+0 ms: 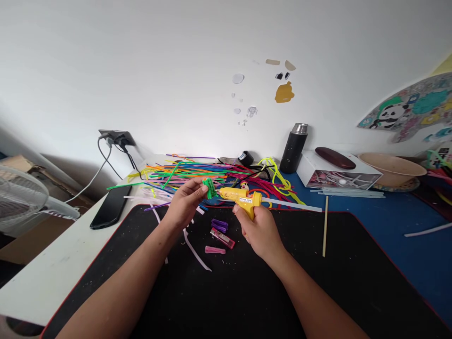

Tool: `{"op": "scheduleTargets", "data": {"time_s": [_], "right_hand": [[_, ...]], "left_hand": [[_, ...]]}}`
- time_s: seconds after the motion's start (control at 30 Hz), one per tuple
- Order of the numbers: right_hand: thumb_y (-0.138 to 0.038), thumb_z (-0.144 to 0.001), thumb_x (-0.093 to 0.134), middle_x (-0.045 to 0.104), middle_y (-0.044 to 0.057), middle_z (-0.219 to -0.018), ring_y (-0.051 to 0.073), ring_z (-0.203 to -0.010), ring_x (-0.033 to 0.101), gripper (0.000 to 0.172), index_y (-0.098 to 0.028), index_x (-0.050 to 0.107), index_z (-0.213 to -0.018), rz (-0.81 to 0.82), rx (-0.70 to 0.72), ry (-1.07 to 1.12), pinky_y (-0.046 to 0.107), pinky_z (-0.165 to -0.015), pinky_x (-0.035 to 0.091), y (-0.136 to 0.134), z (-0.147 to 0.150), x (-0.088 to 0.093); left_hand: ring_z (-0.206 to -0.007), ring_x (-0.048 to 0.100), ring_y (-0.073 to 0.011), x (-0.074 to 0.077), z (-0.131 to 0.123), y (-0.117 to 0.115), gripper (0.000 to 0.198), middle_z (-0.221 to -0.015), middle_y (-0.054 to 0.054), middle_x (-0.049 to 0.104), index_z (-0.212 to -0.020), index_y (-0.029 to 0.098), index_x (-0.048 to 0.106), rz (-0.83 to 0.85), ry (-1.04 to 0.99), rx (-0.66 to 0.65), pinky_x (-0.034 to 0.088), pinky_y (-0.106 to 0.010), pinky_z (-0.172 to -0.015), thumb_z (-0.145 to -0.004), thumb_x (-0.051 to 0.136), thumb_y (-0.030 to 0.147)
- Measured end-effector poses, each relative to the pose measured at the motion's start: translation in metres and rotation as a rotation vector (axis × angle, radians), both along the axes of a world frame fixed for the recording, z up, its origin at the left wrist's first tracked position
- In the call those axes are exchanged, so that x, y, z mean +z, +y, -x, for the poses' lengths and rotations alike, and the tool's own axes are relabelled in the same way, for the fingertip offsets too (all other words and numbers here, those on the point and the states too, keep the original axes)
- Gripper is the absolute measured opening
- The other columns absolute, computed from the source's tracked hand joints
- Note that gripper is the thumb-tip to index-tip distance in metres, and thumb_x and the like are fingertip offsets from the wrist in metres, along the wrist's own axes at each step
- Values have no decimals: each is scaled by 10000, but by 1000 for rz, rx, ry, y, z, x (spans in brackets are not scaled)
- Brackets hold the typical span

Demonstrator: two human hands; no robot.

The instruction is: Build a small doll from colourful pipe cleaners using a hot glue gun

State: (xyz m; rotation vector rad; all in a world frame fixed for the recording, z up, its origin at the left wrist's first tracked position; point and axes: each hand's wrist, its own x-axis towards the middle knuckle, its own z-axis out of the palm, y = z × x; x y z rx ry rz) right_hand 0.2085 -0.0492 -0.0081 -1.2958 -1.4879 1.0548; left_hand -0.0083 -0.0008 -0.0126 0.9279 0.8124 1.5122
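My left hand (189,200) pinches a small folded bundle of green pipe cleaner (211,188), with a bit of orange at its top. Wrapped round the handle of a yellow hot glue gun (235,194) is my right hand (259,230). The gun's nozzle points left, at or very near the green bundle; I cannot tell whether they touch. A long whitish glue stick (293,204) sticks out of the gun's back. Below the hands, a purple pipe cleaner bundle (219,225), a pink-red lighter (222,238) and a pink bundle (215,250) lie on the black mat (226,301).
Many coloured pipe cleaners (190,172) spread behind the hands. A phone (110,207) lies left, near a fan (28,190). At the back right stand a black flask (294,148), a white box (342,176) and a bowl (391,165). A thin stick (325,228) crosses the mat's edge.
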Motion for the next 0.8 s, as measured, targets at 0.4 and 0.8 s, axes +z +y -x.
{"op": "scheduleTargets", "data": {"time_s": [0.4, 0.8], "right_hand": [[-733, -877, 690, 509, -69, -505, 106, -369, 466, 557, -178, 645, -856, 119, 82, 302, 227, -391, 348, 2, 4, 3], [-666, -825, 785, 637, -10, -612, 135, -440, 597, 530, -166, 697, -976, 437, -52, 609, 194, -370, 363, -27, -22, -1]], "left_hand": [[-664, 685, -130, -5, 27, 23, 310, -690, 30, 678, -820, 194, 685, 144, -278, 152, 564, -235, -660, -692, 959, 264], [-600, 636, -114, -3, 17, 18, 367, -668, 32, 638, -831, 172, 711, 167, -345, 63, 589, -227, -601, -616, 1002, 233]]}}
